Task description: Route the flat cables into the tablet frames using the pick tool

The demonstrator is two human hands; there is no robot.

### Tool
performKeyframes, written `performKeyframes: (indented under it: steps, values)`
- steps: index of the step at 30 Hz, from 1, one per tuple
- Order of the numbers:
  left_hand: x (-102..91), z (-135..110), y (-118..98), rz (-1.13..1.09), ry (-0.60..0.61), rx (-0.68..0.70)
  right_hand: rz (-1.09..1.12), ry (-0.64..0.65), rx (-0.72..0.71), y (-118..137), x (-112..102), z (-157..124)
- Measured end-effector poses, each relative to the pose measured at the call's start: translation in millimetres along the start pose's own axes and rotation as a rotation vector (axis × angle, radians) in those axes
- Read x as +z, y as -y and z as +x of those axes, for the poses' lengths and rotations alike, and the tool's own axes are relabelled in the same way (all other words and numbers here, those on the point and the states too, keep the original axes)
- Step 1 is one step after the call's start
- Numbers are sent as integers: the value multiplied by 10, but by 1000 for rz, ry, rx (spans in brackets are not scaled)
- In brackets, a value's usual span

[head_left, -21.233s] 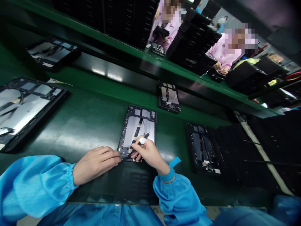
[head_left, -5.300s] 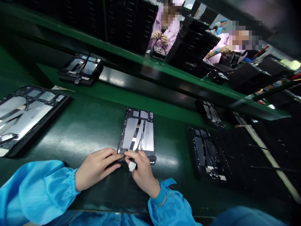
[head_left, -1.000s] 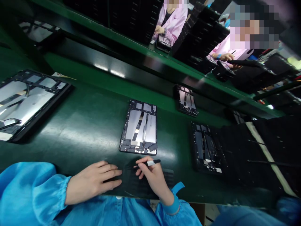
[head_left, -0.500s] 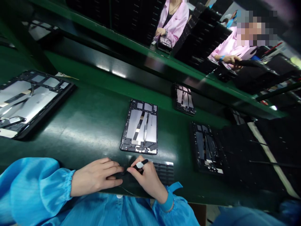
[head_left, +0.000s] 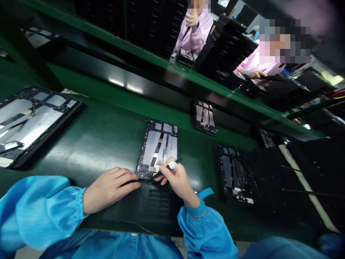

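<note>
An opened tablet back frame [head_left: 157,147] with a silver plate and flat cables lies on the green belt in front of me. My right hand [head_left: 179,180] is closed around black tweezers [head_left: 165,168] with a white band, their tip at the frame's near edge. My left hand [head_left: 110,187] lies flat on the belt, fingers together, its fingertips touching the frame's near left corner. Both arms wear blue sleeves.
A large open tablet frame [head_left: 29,122] lies at the left. Another frame [head_left: 204,117] sits farther back, and one [head_left: 234,172] lies at the right beside a black mat. A dark sheet [head_left: 151,207] lies below my hands. Two people in pink [head_left: 194,30] work behind stacked black trays.
Both hands have moved forward from the dark sheet to the tablet frame's near edge. The tweezers' tip now reaches the frame. The frame farther back has shifted left.
</note>
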State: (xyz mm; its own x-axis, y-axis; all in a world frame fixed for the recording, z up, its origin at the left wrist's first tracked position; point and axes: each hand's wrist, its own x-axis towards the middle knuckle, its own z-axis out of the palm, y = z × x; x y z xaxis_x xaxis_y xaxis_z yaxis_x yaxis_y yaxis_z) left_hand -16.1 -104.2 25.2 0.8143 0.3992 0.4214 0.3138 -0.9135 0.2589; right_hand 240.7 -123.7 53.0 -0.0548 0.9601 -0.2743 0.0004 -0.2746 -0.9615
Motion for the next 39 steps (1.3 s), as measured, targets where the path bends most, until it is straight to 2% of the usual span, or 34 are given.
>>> performKeyframes:
  steps: [3, 7, 21, 39]
  values:
    - [19, 74, 102, 72, -28, 27, -49, 57, 78, 32, 28, 190]
    - [58, 73, 122, 88, -68, 23, -83, 77, 134, -10, 68, 277]
    - [88, 48, 112, 64, -96, -16, -110, 85, 151, 4, 94, 286]
    - [86, 18, 115, 99, -55, 0, -113, 57, 133, -25, 110, 282]
